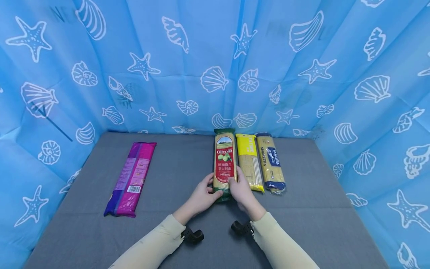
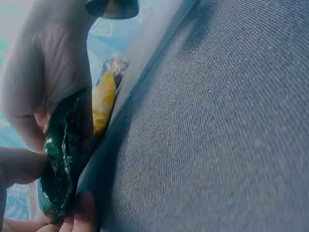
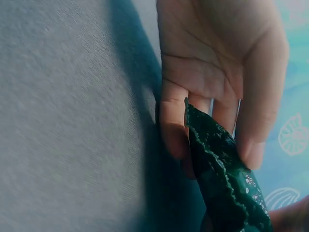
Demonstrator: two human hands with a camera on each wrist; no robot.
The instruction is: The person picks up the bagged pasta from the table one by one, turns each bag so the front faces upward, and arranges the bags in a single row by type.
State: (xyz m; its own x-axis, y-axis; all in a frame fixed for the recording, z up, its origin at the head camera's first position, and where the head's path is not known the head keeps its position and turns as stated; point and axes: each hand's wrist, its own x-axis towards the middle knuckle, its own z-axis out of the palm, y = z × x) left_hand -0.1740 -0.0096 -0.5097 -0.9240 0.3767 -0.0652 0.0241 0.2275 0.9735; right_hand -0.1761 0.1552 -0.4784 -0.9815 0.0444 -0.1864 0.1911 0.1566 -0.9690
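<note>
"What's farthest left on that grey, cloth-covered counter (image 1: 181,164)?"

"A long, flat, pink-and-purple plastic packet (image 1: 132,179) with a barcode, well left of the slim, red-labelled, green-ended plastic Olivoilà pack (image 1: 224,149)."

"And at the Olivoilà pack's left edge?"

"The person's left hand (image 1: 201,196). Its grip is narrow and holding that pack: fingers around the lower left edge, thumb over the green end."

"Does the other one have it too?"

"Yes, the right hand (image 1: 242,189) grips the lower right edge, thumb on the front. From here I can't tell whether the Olivoilà pack's underside touches the counter."

"What lies to the right of it?"

"Just beside it, a slim, yellow-ended plastic packet (image 1: 248,164) with pale pasta showing through. Farther right of the Olivoilà pack, a clear spaghetti bag (image 1: 266,160) with a dark-blue label and blue ends."

"And behind it?"

"A blue curtain (image 1: 201,45) printed with white shells and starfish."
</note>
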